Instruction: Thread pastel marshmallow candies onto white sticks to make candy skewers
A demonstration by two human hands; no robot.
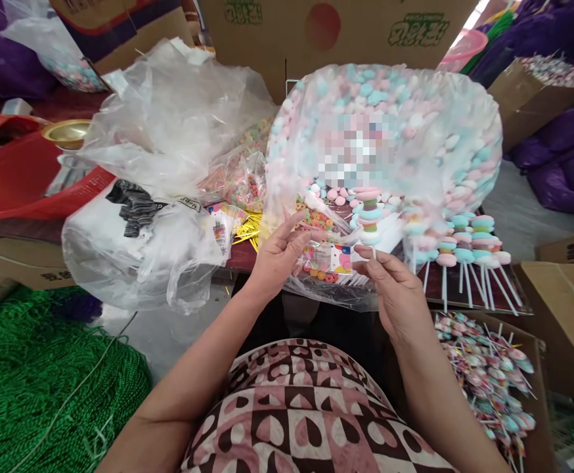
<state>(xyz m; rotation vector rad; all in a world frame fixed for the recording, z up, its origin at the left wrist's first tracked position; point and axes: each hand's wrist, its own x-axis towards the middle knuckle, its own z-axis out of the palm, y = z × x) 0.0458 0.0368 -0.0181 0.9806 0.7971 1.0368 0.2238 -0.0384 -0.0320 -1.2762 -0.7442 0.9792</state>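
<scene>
My right hand (395, 289) pinches the white stick of a candy skewer (368, 213) stacked with pink, blue and white discs, held upright in front of a big clear bag of pastel candies (390, 125). My left hand (280, 253) is raised beside it, thumb and fingers pinching at a small clear wrapper (316, 220) I can barely make out. Under both hands lies a bag of small coloured ring candies (319, 259). Several finished skewers (469, 246) lie in a row to the right.
A cardboard box of wrapped skewers (488, 374) stands at the lower right. Crumpled clear plastic bags (169, 125) and a red basin (25, 177) lie to the left, gold twist ties (247, 230) in the middle, green netting (45, 374) on the floor, cartons behind.
</scene>
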